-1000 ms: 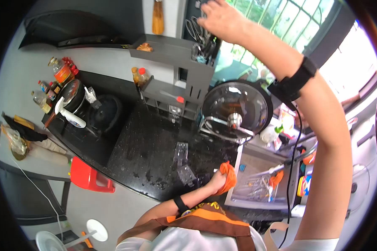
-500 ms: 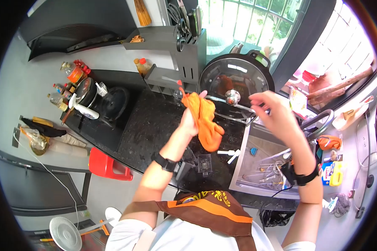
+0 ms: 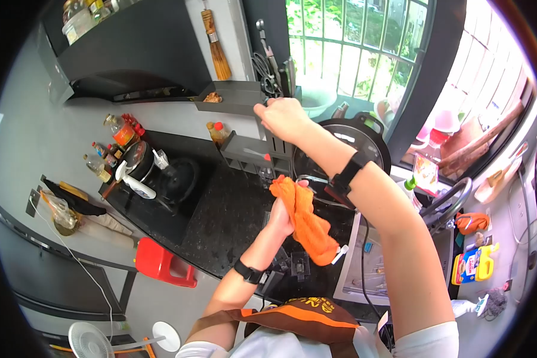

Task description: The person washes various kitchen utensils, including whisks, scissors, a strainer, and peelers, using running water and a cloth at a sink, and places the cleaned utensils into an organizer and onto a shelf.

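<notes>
The orange cloth (image 3: 309,227) is up in the air over the black surface (image 3: 221,215), and the left hand (image 3: 282,216) is holding it. The cloth is bunched at the top, and its loose end hangs down toward the person. The right hand (image 3: 283,118) is up high with its fingers bent, in front of the tall gray rack (image 3: 244,154). I cannot tell if that hand is holding anything. Scissors and other tools (image 3: 268,74) stand just above it. Under the cloth's low end there is a small white piece (image 3: 340,254), and clear plastic bits (image 3: 300,267) lie near it. To the right is the sink (image 3: 348,262), with thin things lying in it. Behind the right arm is a big black pan (image 3: 370,140), close to the window (image 3: 364,36). Far to the left is the black stove (image 3: 182,185), with a white spray bottle (image 3: 136,184) and some sauce bottles (image 3: 104,158) by it. A red stool (image 3: 161,262) is below the surface's edge. Over on the right side sits a yellow jug (image 3: 483,265).
</notes>
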Tool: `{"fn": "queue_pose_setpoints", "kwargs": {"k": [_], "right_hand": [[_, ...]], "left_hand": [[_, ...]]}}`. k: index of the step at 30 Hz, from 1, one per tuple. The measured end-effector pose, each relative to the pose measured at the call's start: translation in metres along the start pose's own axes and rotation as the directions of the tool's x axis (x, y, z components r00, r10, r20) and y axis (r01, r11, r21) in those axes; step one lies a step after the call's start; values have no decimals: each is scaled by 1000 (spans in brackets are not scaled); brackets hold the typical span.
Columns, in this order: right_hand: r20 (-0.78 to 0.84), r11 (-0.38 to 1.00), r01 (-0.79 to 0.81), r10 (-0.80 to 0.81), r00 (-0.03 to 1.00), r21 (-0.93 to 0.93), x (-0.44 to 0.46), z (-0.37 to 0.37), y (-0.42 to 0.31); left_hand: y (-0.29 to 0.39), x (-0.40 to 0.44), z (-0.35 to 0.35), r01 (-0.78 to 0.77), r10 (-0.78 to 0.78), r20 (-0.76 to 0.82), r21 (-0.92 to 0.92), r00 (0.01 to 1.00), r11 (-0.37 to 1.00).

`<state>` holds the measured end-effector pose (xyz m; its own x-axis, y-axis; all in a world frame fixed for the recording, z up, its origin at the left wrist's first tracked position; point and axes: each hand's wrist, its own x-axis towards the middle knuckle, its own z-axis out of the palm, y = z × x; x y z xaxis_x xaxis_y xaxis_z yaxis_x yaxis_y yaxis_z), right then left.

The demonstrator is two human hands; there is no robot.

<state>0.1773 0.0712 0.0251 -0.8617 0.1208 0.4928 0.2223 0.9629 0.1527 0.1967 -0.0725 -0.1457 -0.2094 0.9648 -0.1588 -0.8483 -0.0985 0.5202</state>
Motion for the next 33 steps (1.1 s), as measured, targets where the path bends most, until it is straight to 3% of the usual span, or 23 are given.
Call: {"fn": "queue_pose_setpoints", "kwargs": {"k": [1, 3, 5, 7, 8, 13, 16, 19, 21, 22, 23, 24, 25, 27, 29, 30, 31, 32, 33], "right_hand": [[-18, 999, 16, -16, 1000, -35, 5, 4, 6], [11, 991, -129, 129, 992, 44, 20, -16, 13], [-46, 978, -108, 118, 992, 180, 37, -35, 33], [7, 953, -120, 123, 992, 277, 55, -45, 57], [162, 892, -281, 237, 958, 355, 63, -58, 57], [117, 900, -274, 248, 962, 338, 88, -79, 46], [2, 938, -222, 230, 973, 264, 97, -105, 37], [48, 878, -313, 318, 947, 362, 99, -150, 37], [-16, 880, -235, 265, 964, 413, 101, -169, 60], [53, 818, -410, 426, 903, 403, 91, -205, 35], [-60, 825, -293, 365, 929, 483, 86, -209, 52], [-90, 808, -312, 406, 909, 499, 82, -214, 59], [-122, 790, -330, 450, 885, 517, 77, -221, 66], [-134, 763, -350, 490, 861, 543, 69, -223, 80], [-93, 784, -455, 537, 839, 422, 64, -213, 94], [-85, 857, -328, 390, 917, 398, 57, -207, 98], [-11, 818, -488, 515, 857, 306, 55, -199, 99], [-34, 809, -429, 481, 876, 402, 54, -182, 124], [-63, 792, -360, 445, 893, 494, 53, -158, 149]], "left_hand": [[3, -2, -6, 10, -10, 9, -24, 1000, 1000], [12, -8, -12, 24, -22, 27, -71, 999, 997], [20, -11, -13, 58, -56, 44, -51, 997, 997], [25, -11, -14, 73, -70, 38, -94, 997, 993], [27, -10, -14, 79, -74, 47, -104, 996, 991], [35, 5, -24, 97, -92, 99, -57, 991, 994], [36, 10, -22, 100, -95, 98, -44, 991, 994], [43, 9, -11, 125, -118, 119, -60, 986, 990], [53, 14, -2, -97, 67, 193, 146, 979, 985], [60, 20, -1, -210, 142, 273, 240, 951, 948], [71, 25, 10, -288, 185, 305, 340, 934, 895], [86, 35, 17, -504, 355, 359, 578, 863, 642], [102, 44, 25, -624, 471, 462, 730, 751, 280], [138, 31, 71, -515, 369, 391, 785, 843, 345], [170, 22, 111, -280, 311, 250, 959, 917, 53], [176, 22, 123, -296, 398, 347, 937, 849, -185], [180, 24, 134, -276, 450, 459, 867, 766, -415], [181, 28, 143, -281, 472, 529, 820, 705, -498], [178, 30, 151, -241, 460, 495, 828, 737, -506]]}}
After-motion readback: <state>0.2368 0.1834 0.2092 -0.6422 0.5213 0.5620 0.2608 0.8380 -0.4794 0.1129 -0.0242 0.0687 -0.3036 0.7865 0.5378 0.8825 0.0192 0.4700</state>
